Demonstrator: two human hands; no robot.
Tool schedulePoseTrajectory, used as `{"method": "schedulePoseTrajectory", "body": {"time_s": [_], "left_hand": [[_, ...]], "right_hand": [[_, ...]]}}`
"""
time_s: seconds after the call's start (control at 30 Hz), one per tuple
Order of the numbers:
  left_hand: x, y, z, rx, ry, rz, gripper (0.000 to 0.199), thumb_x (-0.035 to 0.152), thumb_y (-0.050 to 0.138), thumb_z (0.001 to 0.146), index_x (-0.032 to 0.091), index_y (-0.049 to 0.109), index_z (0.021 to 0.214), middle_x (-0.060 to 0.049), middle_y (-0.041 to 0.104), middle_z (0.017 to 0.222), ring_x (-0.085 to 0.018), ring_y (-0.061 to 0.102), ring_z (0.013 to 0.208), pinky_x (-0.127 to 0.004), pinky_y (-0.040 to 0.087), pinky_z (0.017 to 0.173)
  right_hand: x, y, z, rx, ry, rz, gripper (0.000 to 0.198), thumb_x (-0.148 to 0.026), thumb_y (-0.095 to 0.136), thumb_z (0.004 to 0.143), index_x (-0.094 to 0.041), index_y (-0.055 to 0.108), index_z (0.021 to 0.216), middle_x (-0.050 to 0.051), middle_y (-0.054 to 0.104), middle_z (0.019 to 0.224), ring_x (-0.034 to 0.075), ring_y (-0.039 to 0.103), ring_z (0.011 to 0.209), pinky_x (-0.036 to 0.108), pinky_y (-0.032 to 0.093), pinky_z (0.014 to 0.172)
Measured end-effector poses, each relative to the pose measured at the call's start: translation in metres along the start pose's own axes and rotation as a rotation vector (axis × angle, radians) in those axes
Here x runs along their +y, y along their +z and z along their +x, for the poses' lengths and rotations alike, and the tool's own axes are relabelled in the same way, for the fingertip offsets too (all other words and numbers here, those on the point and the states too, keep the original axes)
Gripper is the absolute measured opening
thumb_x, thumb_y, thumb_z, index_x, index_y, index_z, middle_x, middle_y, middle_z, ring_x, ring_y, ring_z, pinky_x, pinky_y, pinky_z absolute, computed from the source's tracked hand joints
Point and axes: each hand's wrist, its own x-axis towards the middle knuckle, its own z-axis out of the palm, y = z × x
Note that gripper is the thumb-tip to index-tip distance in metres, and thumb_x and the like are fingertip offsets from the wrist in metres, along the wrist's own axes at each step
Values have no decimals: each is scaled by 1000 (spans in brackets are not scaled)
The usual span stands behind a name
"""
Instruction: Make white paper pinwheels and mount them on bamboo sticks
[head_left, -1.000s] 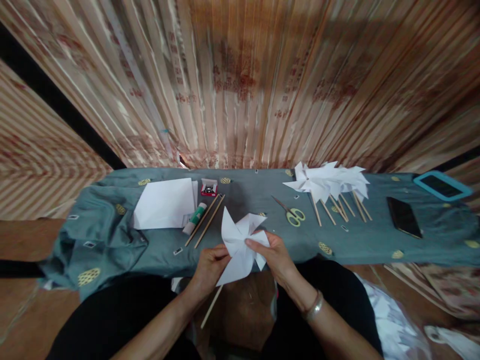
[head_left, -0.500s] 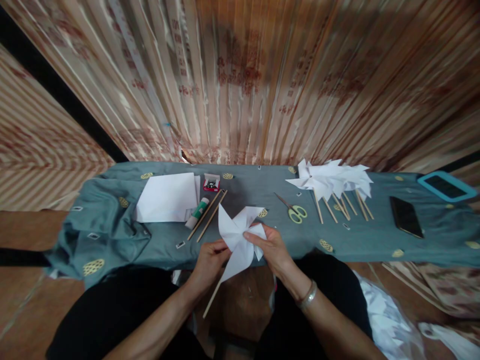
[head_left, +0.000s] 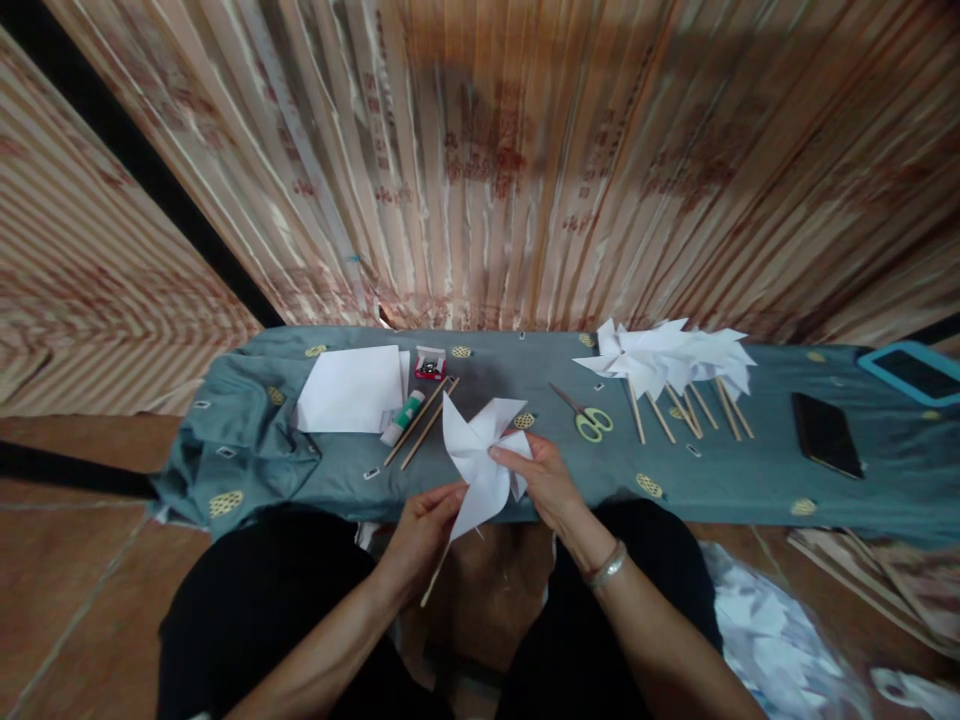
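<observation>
A white paper pinwheel (head_left: 480, 465) on a thin wooden stick (head_left: 435, 578) is held over the front edge of the cloth-covered table. My right hand (head_left: 551, 480) grips it from the right, thumb pressed near the middle of the blades and fingers behind. My left hand (head_left: 426, 530) is closed at its lower left, fingertips pinched by a blade; whether they hold the blade or the stick behind it is hidden. Just beyond the pinwheel lie two loose sticks (head_left: 430, 425), a glue stick (head_left: 403, 417) and a small red box of pins (head_left: 430, 364).
White paper sheets (head_left: 351, 390) are stacked at the left. Green-handled scissors (head_left: 592, 422) lie right of centre. Several pinwheels (head_left: 664, 355) rest together farther right, beside a black phone (head_left: 825, 435) and a blue-framed tablet (head_left: 916, 372). A plastic bag (head_left: 772, 630) of white paper stands on the floor.
The view has shifted slightly, so the table sits farther right. The pinwheel has tilted a little, and its stick shows less below my left hand. Both hands keep their hold.
</observation>
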Motion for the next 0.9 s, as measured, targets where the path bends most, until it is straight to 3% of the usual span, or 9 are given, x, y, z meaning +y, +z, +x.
{"method": "schedulePoseTrajectory", "body": {"time_s": [0.17, 0.3, 0.6, 0.77, 0.9], "left_hand": [[-25, -8, -12, 45, 48, 84, 40, 48, 82, 54, 13, 77, 73, 3, 52, 42, -6, 38, 45, -20, 29, 49], [-43, -11, -11, 76, 97, 73, 29, 39, 79, 55, 13, 75, 67, 4, 50, 44, -5, 34, 46, -20, 23, 50], [-54, -15, -6, 110, 64, 0, 14, 27, 70, 56, 13, 73, 58, 4, 46, 39, -6, 33, 43, -22, 23, 50], [-57, -11, -4, 110, -1, -129, 26, 28, 77, 50, 13, 78, 72, -2, 61, 53, -5, 39, 41, -22, 26, 47], [-62, -11, -2, 112, -35, -213, 35, 32, 82, 50, 13, 79, 80, -4, 64, 56, -6, 44, 42, -22, 30, 46]], "right_hand": [[6, -5, 4, -37, 23, -53, 35, -32, 89, 44, -17, 69, 67, -2, 70, 61, 13, 59, 53, 25, 45, 58], [14, -8, 7, -52, 51, -122, 36, -38, 88, 45, -17, 69, 68, -2, 70, 62, 13, 58, 53, 25, 45, 56], [10, -7, 16, -81, 61, -318, 38, -39, 86, 46, -15, 72, 73, -1, 71, 63, 12, 58, 52, 24, 44, 56], [3, -11, 27, -139, 82, -484, 35, -38, 84, 48, -14, 71, 69, 0, 70, 61, 12, 57, 52, 25, 43, 55], [5, -17, 40, -204, 85, -625, 31, -38, 82, 49, -13, 71, 66, 0, 68, 59, 13, 56, 52, 25, 42, 53]]}}
